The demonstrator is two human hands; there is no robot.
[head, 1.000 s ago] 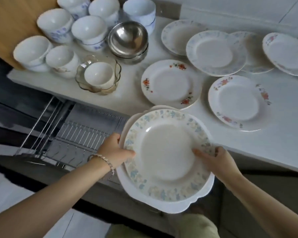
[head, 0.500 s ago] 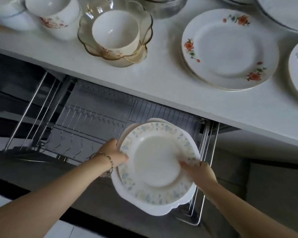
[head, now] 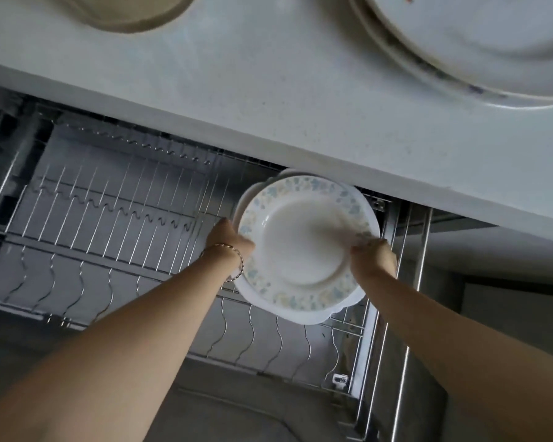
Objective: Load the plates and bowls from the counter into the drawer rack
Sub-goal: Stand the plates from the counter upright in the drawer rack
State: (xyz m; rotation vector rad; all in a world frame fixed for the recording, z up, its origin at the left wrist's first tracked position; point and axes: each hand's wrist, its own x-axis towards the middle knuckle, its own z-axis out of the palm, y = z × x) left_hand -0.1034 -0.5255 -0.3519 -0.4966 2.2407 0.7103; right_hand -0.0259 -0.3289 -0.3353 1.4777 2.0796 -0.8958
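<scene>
I hold a small stack of plates (head: 304, 247) low over the right end of the open wire drawer rack (head: 115, 224). The top plate has a pale blue and yellow flower rim; a plain white scalloped one lies beneath it. My left hand (head: 229, 239), with a thin bracelet on the wrist, grips the stack's left edge. My right hand (head: 372, 258) grips the right edge, thumb on the rim. The rack's upright wires to the left hold nothing.
The white counter (head: 268, 100) overhangs the drawer's back. On it, a stack of plates (head: 479, 46) shows at the top right and the base of a glass bowl (head: 125, 11) at the top left. The drawer's metal side rails (head: 409, 314) run down the right.
The stack has gone down from beside the counter edge into the drawer, toward its right end. Both hands kept their grip. The camera has dropped closer to the rack.
</scene>
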